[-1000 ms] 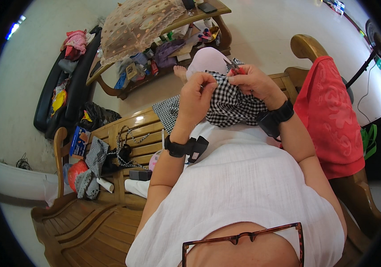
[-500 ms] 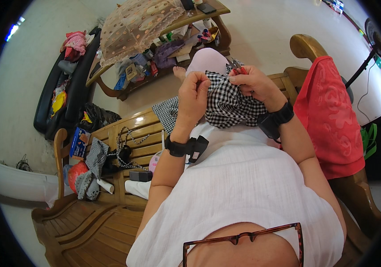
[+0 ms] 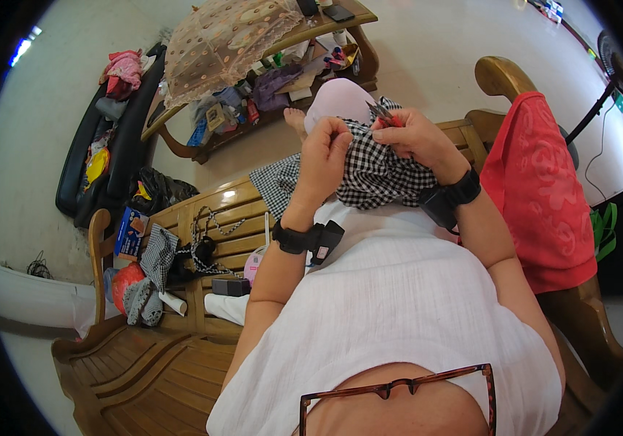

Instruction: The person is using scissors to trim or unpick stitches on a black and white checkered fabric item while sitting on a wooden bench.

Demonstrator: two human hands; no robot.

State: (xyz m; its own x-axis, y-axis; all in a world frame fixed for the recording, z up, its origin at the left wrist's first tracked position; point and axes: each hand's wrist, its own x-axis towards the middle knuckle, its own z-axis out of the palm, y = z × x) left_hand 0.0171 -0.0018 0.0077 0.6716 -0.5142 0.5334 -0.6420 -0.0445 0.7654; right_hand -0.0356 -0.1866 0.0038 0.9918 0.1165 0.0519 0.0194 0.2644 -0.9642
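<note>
A black-and-white checkered cloth [image 3: 371, 171] lies bunched across my lap. My right hand [image 3: 428, 142] is closed around a small pair of scissors [image 3: 380, 113] with red handles, its pointed blades aimed up and left. The lower fingers of that hand rest against the cloth. At the cloth's left edge, my left hand [image 3: 324, 156] is closed in a pinch, thumb against forefinger. What sits between those fingertips is too small to make out. Each wrist wears a black strap with a small box.
I sit on a slatted wooden bench [image 3: 235, 207]. To the left lie a blue box [image 3: 131, 234], a red bag [image 3: 128, 280] and a braided cord [image 3: 199, 243]. A red cloth [image 3: 537, 196] drapes over the right armrest. Ahead stands a low table [image 3: 319, 30] with a crowded shelf.
My left hand has shifted slightly right, toward my right hand. The scissors have turned, and their blades now show more plainly, pointing up and left.
</note>
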